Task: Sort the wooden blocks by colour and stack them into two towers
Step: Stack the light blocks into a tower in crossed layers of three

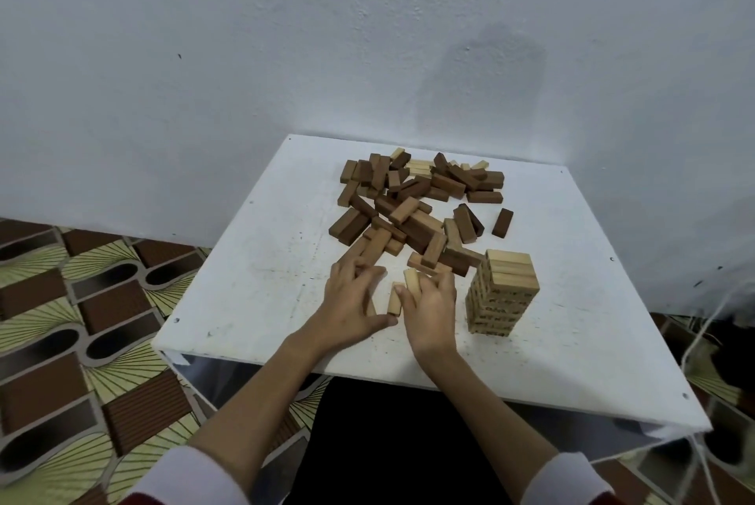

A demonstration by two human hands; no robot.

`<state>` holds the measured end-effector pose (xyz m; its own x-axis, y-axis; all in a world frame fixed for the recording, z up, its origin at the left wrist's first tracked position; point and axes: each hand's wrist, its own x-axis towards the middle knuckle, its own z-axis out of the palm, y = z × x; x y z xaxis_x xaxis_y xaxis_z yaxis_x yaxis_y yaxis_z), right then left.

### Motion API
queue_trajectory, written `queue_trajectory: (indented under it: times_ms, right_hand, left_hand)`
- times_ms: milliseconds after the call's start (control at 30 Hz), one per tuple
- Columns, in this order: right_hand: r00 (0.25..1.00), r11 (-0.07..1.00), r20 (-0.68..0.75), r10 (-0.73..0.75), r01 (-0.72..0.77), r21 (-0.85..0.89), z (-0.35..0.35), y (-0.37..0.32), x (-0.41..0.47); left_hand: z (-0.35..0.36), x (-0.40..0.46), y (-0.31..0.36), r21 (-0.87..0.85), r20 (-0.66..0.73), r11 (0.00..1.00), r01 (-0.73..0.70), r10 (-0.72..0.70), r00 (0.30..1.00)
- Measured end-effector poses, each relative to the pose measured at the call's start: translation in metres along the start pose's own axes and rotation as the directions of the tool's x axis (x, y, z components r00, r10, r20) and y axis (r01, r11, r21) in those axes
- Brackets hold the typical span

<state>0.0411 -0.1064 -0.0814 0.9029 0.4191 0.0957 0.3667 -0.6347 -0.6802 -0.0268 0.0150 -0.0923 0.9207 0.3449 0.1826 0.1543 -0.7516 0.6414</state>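
Wooden blocks: mixed pile [412, 210] of light and dark pieces sits at the far middle of the white surface [253, 284]. One light tower [502, 292] is already up at near right, just beside the pile's near edge. No dark tower visible yet.

Step in hand, as I read it: gathering a few light blocks [402, 292] between both hands, near the pile's near edge, probably the next layer.

To do it well: square the pieces side by side on the surface first, lift them as one set, lay them crosswise to the top layer, and come down straight. The tower is close to the right forearm, so keep the elbow clear.

Pose: left hand [355, 300] is palm down, fingers spread and bent over one block, thumb reaching toward the middle one; grip looks loose, more pressing than pinching. Right hand [429, 308] has fingers curled round the upright light blocks, grip closed on them. Both forearms reach in from the near edge.
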Motion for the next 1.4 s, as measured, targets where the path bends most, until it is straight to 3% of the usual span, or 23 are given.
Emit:
queue_trajectory:
  times_ms: [100,233,333,567,867,1033,1233,1400]
  right_hand:
    - [0.999,0.999,-0.028,0.025,-0.026,-0.045,0.002,0.003,-0.002]
    - [0.998,0.998,-0.059,-0.006,0.002,-0.066,0.006,0.008,-0.006]
    - [0.997,1.0,-0.082,0.009,-0.011,-0.021,0.006,0.009,-0.007]
    - [0.994,0.997,-0.105,-0.029,0.036,0.065,0.004,0.014,-0.007]
    - [0.98,0.969,-0.12,-0.156,0.176,0.176,0.004,0.02,-0.009]
    - [0.982,0.956,-0.126,-0.143,0.17,0.239,0.0,0.022,-0.01]
    - [0.987,0.951,-0.023,-0.159,0.159,0.264,-0.004,0.021,-0.011]
    - [0.978,0.964,0.101,-0.183,0.158,0.213,-0.008,0.021,-0.011]
  left_hand:
    - [0.003,-0.005,-0.002,-0.057,-0.09,0.998,-0.011,0.006,0.996]
    - [-0.001,-0.008,-0.001,-0.097,-0.02,0.995,-0.033,0.031,0.999]
    - [-0.005,-0.01,0.002,-0.138,0.022,0.989,-0.044,0.048,0.999]
    - [-0.002,-0.011,0.001,-0.296,-0.104,0.955,0.022,-0.056,0.993]
    - [0.003,-0.011,-0.003,-0.366,-0.106,0.929,-0.055,0.017,0.994]
    - [0.0,-0.009,-0.005,-0.396,-0.102,0.917,-0.037,-0.004,0.995]
    - [-0.003,-0.007,-0.007,-0.398,0.017,0.917,0.026,-0.021,1.0]
    - [-0.003,-0.006,-0.003,-0.376,0.025,0.927,0.02,-0.012,1.0]
